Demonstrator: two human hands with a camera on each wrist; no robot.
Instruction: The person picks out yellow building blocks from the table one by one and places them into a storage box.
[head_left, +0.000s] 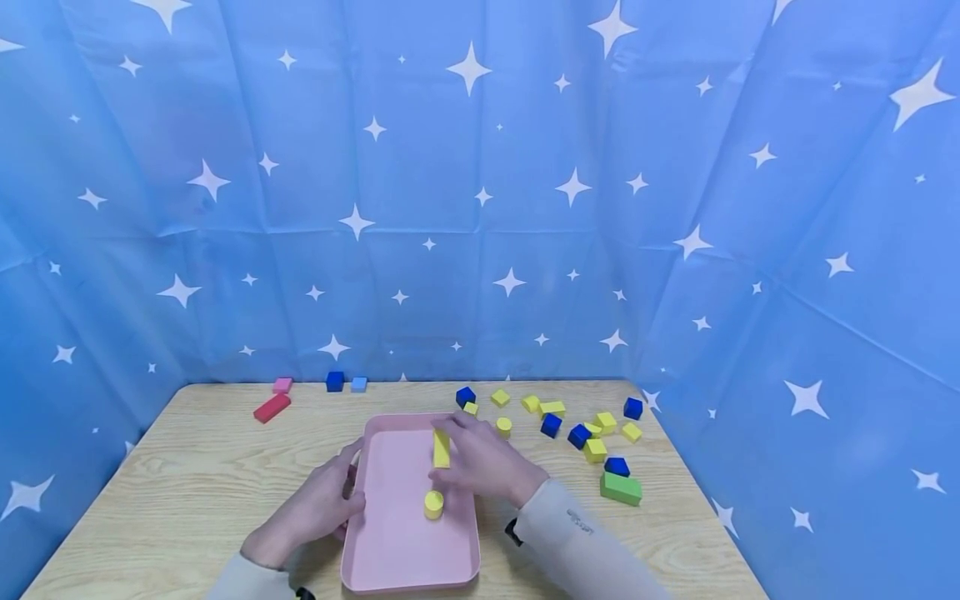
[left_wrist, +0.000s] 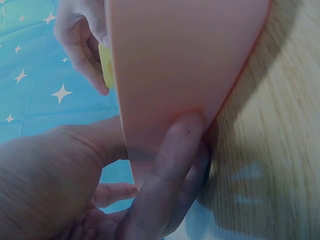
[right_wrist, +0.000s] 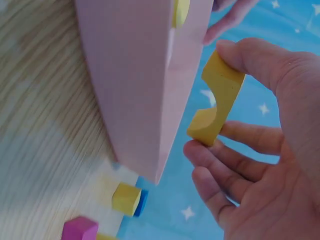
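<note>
Four blocks sit toward the far left of the table (head_left: pixel 187 500): we see a pink block (head_left: pixel 282 386), a red block (head_left: pixel 272 408) just in front of it, then a dark blue block (head_left: pixel 335 382) and a light blue block (head_left: pixel 359 384) side by side. Nearer us, our left hand (head_left: pixel 318 500) has its grip clamped on the left wall of the pink tray (head_left: pixel 390 542), thumb over the rim and fingers outside, probably to steady it. In the tray we see a yellow cylinder (head_left: pixel 433 505), toward the right wall. Above the tray's right half, our right hand (head_left: pixel 483 458) has its grip clamped on a yellow arched block (right_wrist: pixel 226 92), thumb at one end and fingertips at the other; we judge this hold leaves the block's cut-out side free. Right of the tray, yellow blocks (head_left: pixel 552 409) and dark blue blocks (head_left: pixel 551 426) lie loosely mixed, apparently within our right arm's reach. Farther right, a green block (head_left: pixel 621 489) lies just in front of a dark blue one.
</note>
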